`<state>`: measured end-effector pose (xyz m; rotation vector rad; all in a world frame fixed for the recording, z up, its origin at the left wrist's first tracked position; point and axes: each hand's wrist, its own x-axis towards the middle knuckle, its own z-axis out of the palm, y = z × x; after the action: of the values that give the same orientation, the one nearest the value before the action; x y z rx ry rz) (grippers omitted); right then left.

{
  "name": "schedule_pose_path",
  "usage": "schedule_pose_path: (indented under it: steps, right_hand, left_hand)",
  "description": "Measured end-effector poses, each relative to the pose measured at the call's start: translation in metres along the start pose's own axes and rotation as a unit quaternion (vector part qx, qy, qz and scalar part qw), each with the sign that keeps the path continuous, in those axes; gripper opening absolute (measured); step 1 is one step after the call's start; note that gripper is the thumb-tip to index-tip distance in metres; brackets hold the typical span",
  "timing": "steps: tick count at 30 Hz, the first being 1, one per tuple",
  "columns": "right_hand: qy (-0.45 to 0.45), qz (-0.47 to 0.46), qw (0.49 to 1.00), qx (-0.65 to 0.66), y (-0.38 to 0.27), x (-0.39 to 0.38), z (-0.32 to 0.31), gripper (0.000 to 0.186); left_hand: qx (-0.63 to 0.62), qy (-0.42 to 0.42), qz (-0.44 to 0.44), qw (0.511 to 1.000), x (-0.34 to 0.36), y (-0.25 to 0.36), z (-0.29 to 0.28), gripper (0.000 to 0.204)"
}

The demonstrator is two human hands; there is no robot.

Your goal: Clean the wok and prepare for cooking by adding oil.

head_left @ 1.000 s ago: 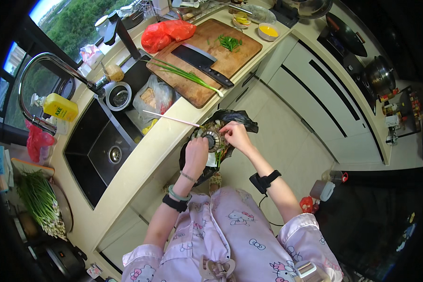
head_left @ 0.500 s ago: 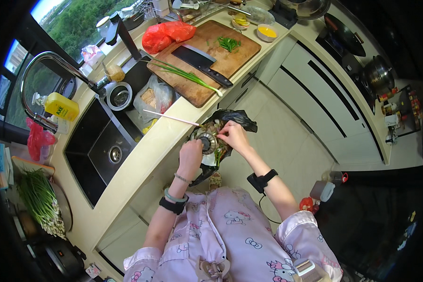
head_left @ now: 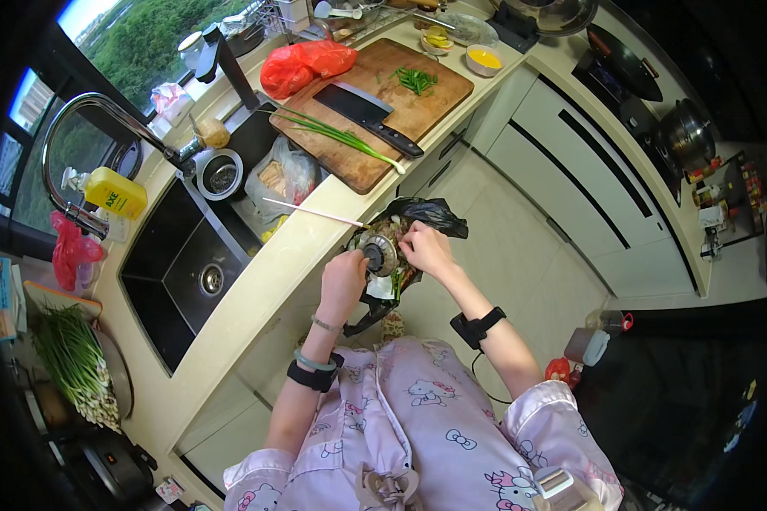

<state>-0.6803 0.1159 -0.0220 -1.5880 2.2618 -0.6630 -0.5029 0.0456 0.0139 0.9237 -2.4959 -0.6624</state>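
Observation:
Over a black-bag-lined bin [head_left: 435, 215], my left hand [head_left: 344, 279] grips a round sink strainer [head_left: 381, 254] with a dark centre and a pale metal rim. My right hand [head_left: 426, 249] has its thumb and fingers pinched together at the strainer's right side. Whatever sits between those fingertips is too small to make out. Food scraps [head_left: 387, 228], some green and some brownish, lie in the bag around and under the strainer. A thin pale stick [head_left: 314, 212] reaches from the bag's edge across the counter rim.
A wooden cutting board [head_left: 435, 102] holds a cleaver [head_left: 355, 107], scallions [head_left: 337, 139] and chopped greens. Left of it are the black double sink [head_left: 169, 281], a faucet [head_left: 102, 100] and a yellow soap bottle [head_left: 115, 194]. Cabinets [head_left: 588, 179] stand right; bottles rest on the floor.
My right fingers have shifted slightly along the strainer's side. Both hands stay over the bin, and the strainer is still held. The whole view has moved a little.

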Motion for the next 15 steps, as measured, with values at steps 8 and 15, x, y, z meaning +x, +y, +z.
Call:
schedule_pose_path:
  steps: [8,15]
  right_hand:
    - [0.035,-0.064,0.997,0.034,0.007,-0.002,-0.006,0.007]
    - [0.135,-0.081,0.982,0.109,-0.007,0.000,-0.009,0.008]
  left_hand:
    - [-0.250,-0.085,-0.157,0.952,-0.010,-0.027,0.008,0.015]
    - [-0.483,-0.077,-0.186,0.852,-0.018,-0.031,0.004,0.019]
